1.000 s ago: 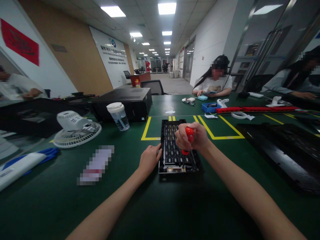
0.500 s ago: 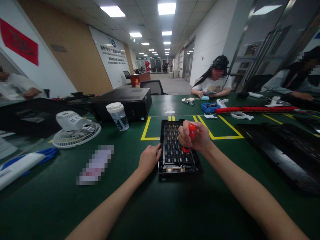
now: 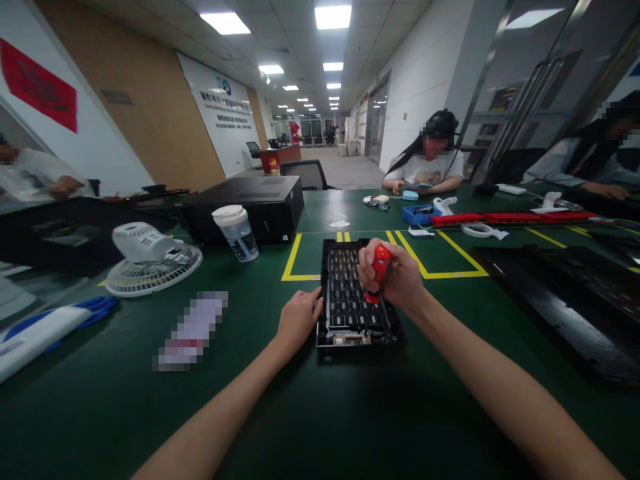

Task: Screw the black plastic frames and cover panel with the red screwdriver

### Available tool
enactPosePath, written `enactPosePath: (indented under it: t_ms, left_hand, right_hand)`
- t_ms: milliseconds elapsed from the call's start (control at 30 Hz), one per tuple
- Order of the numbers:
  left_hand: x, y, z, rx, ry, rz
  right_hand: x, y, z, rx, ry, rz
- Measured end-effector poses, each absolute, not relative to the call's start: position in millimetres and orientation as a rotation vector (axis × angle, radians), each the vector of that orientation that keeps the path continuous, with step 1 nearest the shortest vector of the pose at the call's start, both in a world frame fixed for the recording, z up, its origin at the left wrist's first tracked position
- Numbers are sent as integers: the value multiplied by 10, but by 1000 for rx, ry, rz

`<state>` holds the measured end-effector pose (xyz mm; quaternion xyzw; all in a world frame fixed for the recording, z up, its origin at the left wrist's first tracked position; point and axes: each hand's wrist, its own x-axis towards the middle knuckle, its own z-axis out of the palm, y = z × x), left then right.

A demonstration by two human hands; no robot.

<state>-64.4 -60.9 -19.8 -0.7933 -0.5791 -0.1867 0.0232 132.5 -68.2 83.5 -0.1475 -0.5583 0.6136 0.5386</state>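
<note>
A black plastic case (image 3: 349, 320) with a honeycomb-patterned inside lies flat on the green table in front of me. My right hand (image 3: 395, 277) is closed around the red handle of a screwdriver (image 3: 382, 261), held upright over the right part of the case. Its dark shaft points down toward the case's near end, beside a small tan-and-metal part (image 3: 351, 340); the tip is hard to make out. My left hand (image 3: 300, 317) lies on the table with its fingers stretched out, fingertips touching the left edge of the case.
To the left are a white fan (image 3: 153, 257), a lidded plastic cup (image 3: 236, 232) and a large black box (image 3: 270, 200). Black panels (image 3: 545, 300) lie on the right. A blue tray (image 3: 419, 215) and a tape roll (image 3: 480, 231) sit farther back. Other people sit around the table.
My right hand has tilted the screwdriver handle slightly, its top shifting a little left. My left hand and the case stay in place.
</note>
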Motion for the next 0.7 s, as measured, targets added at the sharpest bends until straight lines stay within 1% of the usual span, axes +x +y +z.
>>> enactPosePath:
  t_ms: [700]
  left_hand:
    - [-653, -609, -202, -2456, -1803, -567]
  right_hand:
    - [1160, -849, 841, -357, -1266, 1252]
